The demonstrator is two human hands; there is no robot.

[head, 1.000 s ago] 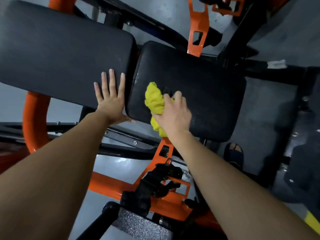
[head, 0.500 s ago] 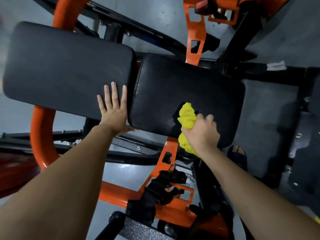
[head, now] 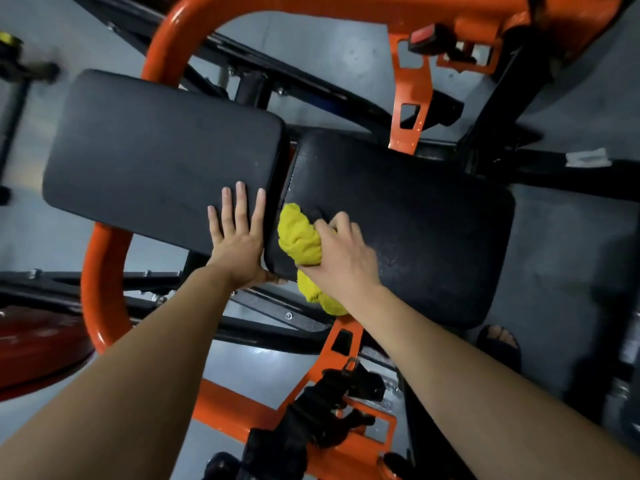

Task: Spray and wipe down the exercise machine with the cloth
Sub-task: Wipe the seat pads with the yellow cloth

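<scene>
Two pads: the exercise machine (head: 311, 6) shows a left pad (head: 156, 161) and a right pad (head: 415, 216), both black, set side by side with a narrow gap between them.
Cloth: the yellow cloth (head: 298, 237) lies bunched on the right pad's near left corner, and part of it hangs over the near edge.
Right hand: the right hand (head: 343, 258) presses down on the cloth, its fingers curled round it.
Left hand: the left hand (head: 239, 244) lies flat on the left pad's near right corner with its fingers straight and slightly apart, holding nothing.
Around: an orange tube (head: 100, 282) loops under the left pad; one orange bracket (head: 410, 109) stands at the right pad's far edge.
Near side: a black strap (head: 311, 410) hangs below the right pad's near edge.
Further out: a red plate (head: 31, 348) sits at the left, and a sandalled foot (head: 500, 341) stands on the grey floor (head: 561, 244) by the right pad's near right corner.
Open room: the right pad's middle and right side lie bare, as does most of the left pad.
</scene>
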